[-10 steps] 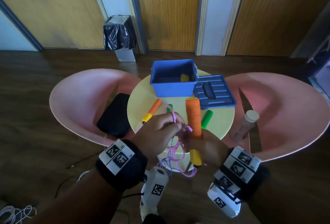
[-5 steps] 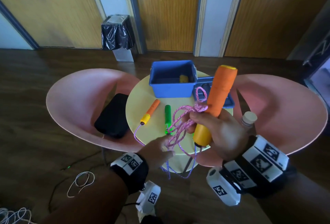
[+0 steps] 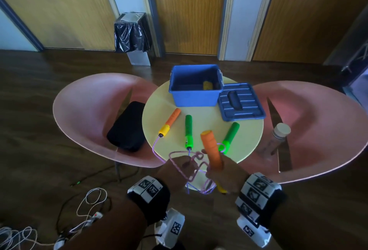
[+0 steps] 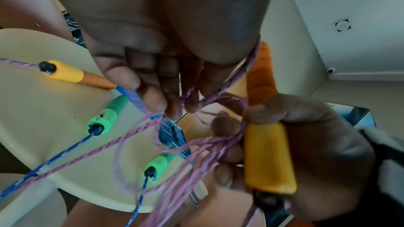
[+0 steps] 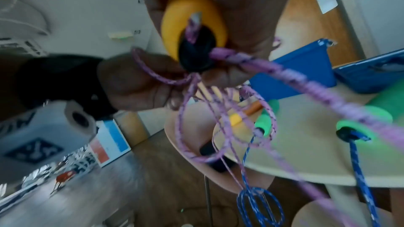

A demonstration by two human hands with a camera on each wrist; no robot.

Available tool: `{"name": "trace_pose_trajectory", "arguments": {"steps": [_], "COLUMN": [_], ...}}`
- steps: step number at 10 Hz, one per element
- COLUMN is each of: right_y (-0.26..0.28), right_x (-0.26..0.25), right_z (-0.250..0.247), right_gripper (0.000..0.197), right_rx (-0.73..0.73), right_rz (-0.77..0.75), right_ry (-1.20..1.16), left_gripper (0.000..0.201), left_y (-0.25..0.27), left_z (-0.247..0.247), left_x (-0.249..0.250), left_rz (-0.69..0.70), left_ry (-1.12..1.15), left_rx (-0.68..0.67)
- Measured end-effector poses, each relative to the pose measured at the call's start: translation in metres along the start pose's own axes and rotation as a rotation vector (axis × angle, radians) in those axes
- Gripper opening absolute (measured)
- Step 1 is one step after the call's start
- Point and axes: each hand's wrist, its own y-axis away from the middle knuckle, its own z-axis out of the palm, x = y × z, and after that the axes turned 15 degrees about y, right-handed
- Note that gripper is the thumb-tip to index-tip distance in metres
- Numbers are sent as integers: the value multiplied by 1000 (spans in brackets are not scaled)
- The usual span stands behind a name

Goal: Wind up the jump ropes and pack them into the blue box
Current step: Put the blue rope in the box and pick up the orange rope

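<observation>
Ribbed orange foam handle [image 3: 211, 150], braided pink rope [image 3: 180, 162] looped alongside

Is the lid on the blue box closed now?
No, the blue lid lies flat on the yellow table beside the open blue box.

Handles [image 3: 188, 130] apparently between hands and box [image 3: 196, 94]

Office corridor or lounge — wooden doors [image 3: 191, 10], lined bin [image 3: 132, 32], pink chairs [image 3: 89, 110]
</observation>
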Motion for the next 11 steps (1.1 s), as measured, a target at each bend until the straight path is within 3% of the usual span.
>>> {"name": "trace_pose_trajectory", "arguments": {"steps": [1,2,3,4,5,6,7,8,9,10,11], "right_y": [-11,-18,-26,-28,-20,-11,-6,-11,-16,-20,-17], "right_x": [3,6,20,42,53,68,84,93,92,91,83], "right_z": [16,25,35,45,48,57,78,95,103,105,101], "right_gripper": [45,43,26,21,30,17,25,20,18,18,22], "right_rx": [-206,-298,-242,-182,-160,-188,-262,-267,-221,-118,27], "right_rz": [-127,-137,-10,75,111,159,166,224,239,119,-14], "right_ry": [-10,-127,-106,27,169,336,580,580,484,396,314], "left_gripper": [23,15,18,22,22,30,30,10,23,68,105], "left_y": [-5,-5,-3,5,15,9,-5,-34,-66,-130,-156], "left_z": [3,5,3,-7,-30,-35,-45,-51,-43,-30,-14], "left_x": [-7,-13,-19,-20,-37,-79,-122,-166,-190,-299,-314], "left_rz": [65,161,222,375,459,86,-284,-408,-493,-568,-685], "left_ry": [-70,-27,-52,-209,-540,-521,-643,-590,-180,8,414], "left_rx": [-170,-196,-178,-272,-294,-421,-482,-399,-208,-129,179]}}
